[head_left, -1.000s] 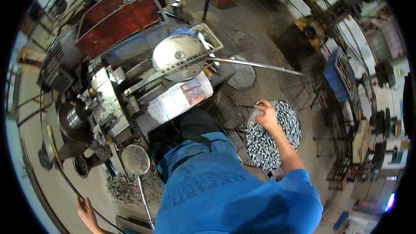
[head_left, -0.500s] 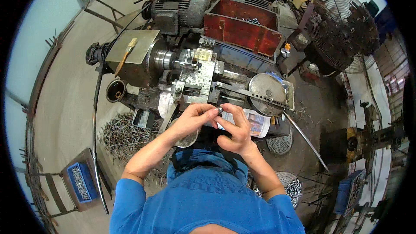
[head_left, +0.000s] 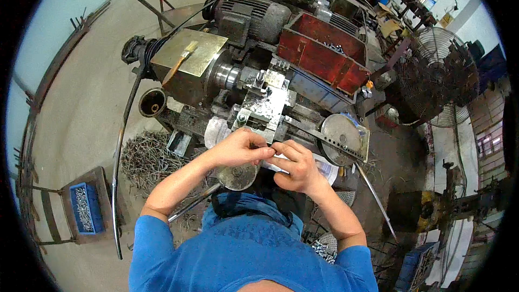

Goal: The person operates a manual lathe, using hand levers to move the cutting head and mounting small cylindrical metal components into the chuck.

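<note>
My left hand and my right hand meet fingertip to fingertip in front of the lathe's tool slide. Both are closed in a pinch around a small metal part, which the fingers now almost wholly hide. Just beyond the hands lies the slide with its bolted clamps, and the bright chuck stands to its upper left. A round metal disc sits below my left wrist. Printed paper shows partly behind my right hand.
A brush lies on the headstock cover. Beyond are a motor and a red bin. Metal shavings heap at left, near a blue crate of small parts. A large fan stands right; a long lever slants down.
The view has shifted, so the machine sits further right and slightly lower. My fingers have drawn closer together, covering the small metal part that showed between them before.
</note>
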The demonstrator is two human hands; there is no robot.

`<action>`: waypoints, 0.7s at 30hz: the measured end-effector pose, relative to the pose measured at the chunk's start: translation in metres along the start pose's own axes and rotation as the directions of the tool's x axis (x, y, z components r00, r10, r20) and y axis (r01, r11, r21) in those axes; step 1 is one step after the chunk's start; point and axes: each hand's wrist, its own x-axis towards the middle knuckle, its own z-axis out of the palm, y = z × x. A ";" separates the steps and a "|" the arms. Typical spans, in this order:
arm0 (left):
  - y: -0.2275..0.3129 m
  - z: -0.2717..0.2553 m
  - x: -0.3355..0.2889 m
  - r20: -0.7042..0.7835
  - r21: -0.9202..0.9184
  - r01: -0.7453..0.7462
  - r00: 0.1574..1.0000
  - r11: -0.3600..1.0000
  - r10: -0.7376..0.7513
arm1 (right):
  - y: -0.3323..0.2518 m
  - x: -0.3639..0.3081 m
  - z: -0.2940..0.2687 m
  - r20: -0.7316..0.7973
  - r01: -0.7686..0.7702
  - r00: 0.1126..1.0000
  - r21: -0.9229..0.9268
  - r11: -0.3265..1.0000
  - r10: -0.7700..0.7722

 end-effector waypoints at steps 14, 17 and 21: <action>0.001 -0.073 -0.042 -0.205 0.018 -0.011 0.979 1.000 0.014 | 0.008 0.100 0.024 0.114 0.168 0.975 0.191 0.967 -0.192; -0.004 -0.078 -0.044 -0.210 0.048 -0.047 0.976 0.998 0.056 | 0.016 0.106 0.030 0.155 0.174 0.966 0.209 0.962 -0.209; -0.002 -0.103 -0.061 -0.233 0.308 -0.051 0.964 0.950 0.128 | 0.039 0.124 0.026 0.152 0.182 0.968 0.122 0.976 -0.200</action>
